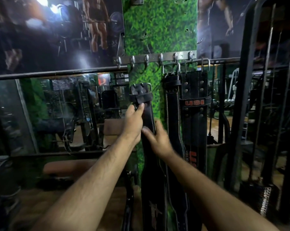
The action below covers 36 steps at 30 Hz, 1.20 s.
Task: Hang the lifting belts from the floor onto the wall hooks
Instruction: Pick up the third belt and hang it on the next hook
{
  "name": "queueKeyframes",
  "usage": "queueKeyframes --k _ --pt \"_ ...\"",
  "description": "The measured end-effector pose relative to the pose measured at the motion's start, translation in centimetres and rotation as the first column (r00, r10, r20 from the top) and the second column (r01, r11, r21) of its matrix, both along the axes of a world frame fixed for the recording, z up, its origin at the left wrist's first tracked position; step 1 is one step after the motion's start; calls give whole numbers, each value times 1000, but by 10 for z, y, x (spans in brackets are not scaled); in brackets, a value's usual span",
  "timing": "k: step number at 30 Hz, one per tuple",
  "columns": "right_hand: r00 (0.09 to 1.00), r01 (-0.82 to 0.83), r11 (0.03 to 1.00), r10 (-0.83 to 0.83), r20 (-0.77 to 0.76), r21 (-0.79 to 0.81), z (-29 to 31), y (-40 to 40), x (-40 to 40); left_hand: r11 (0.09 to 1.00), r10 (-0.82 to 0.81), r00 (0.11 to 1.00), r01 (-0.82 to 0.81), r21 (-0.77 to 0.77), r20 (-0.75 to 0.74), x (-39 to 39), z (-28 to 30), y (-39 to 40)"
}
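Two belts (pixel 193 104) already hang from the right end of the hook rail (pixel 155 57) on the green grass-print panel (pixel 159 27), one of them marked USI in red. We hold a third black belt (pixel 148 117) upright against that panel, its buckle end (pixel 140 90) below the rail and under the bare hooks on the left, touching none of them. Our left hand (pixel 133 121) grips the belt just beneath the buckle, thumb pressed on the front of the strap and fingers curled behind it. Our right hand (pixel 157 139) is lower, at the strap's right edge; it is blurred, so we cannot tell whether its fingers grip the strap or only touch it. The belt's lower length hangs down between our forearms toward the floor (pixel 40 204).
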State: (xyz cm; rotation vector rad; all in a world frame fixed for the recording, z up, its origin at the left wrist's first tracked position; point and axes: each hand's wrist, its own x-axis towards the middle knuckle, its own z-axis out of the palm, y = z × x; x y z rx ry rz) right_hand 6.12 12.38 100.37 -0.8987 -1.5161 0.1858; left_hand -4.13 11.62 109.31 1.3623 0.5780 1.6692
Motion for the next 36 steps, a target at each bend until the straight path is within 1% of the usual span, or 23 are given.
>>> queueKeyframes --k 3,4,5,7,9,10,11,12,13,14,15,16,18,20,21,23,26,27,28,30,33,34,36 --pt "995 -96 988 92 -38 -118 -32 13 -7 1000 -3 999 3 5 43 -11 8 1" --pt "995 -97 984 96 -14 -148 -34 17 -6 1000 -4 997 4 -10 80 -17 13 4" --pt "995 -78 977 88 40 -198 -37 18 -3 1000 9 993 -6 -22 117 -24 19 5" --pt "972 40 947 37 231 -320 -51 15 7 998 49 979 -42 -40 197 -41 32 9" --pt "899 200 877 13 437 -437 -63 13 20 996 81 967 -67 -65 240 -57 42 10" --pt "858 265 827 32 513 -495 -62 13 25 994 96 962 -79 -75 256 -64 44 12" --pt "837 295 782 66 543 -549 -56 16 26 992 105 959 -83 -92 263 -70 44 14" --pt "855 250 763 115 506 -596 -44 15 22 991 107 955 -81 -103 276 -76 42 17" --pt "902 137 784 154 403 -606 -31 19 14 992 98 952 -71 -101 291 -79 40 22" --pt "943 17 833 170 285 -553 -16 20 5 993 90 949 -61 -104 303 -83 39 22" --pt "966 -44 884 155 205 -465 0 22 -5 993 84 944 -54 -101 320 -85 41 21" --pt "975 -64 922 139 174 -382 14 24 -13 994 73 939 -41 -102 336 -86 42 22" --pt "972 -6 959 72 225 -284 24 28 -25 993 60 933 -20 -115 355 -85 45 21" --pt "959 64 970 6 284 -236 10 26 -26 990 53 929 -2 -140 365 -86 48 20" --pt "957 100 965 -27 290 -241 -2 24 -24 988 51 942 2 -156 333 -87 47 19" --pt "939 185 923 -65 336 -336 -29 16 -14 981 53 958 3 -193 280 -87 43 15" --pt "883 309 766 -12 469 -563 -62 10 -1 973 47 965 14 -231 259 -93 29 13" --pt "892 294 724 27 451 -624 -71 10 1 974 44 965 17 -226 259 -95 25 14" --pt "925 216 703 75 372 -678 -75 6 1 974 37 968 21 -224 250 -97 22 13" --pt "979 -2 709 144 142 -706 -68 -5 -6 981 7 984 28 -194 178 -97 16 9" --pt "988 -152 810 119 -96 -566 -27 -21 -28 986 -32 997 43 -161 72 -87 1 10" --pt "975 -199 843 117 -191 -499 -13 -25 -34 987 -41 998 49 -152 56 -83 -4 9" --pt "941 -230 894 104 -322 -383 13 -31 -39 993 -39 999 38 -114 -6 -76 -14 9"
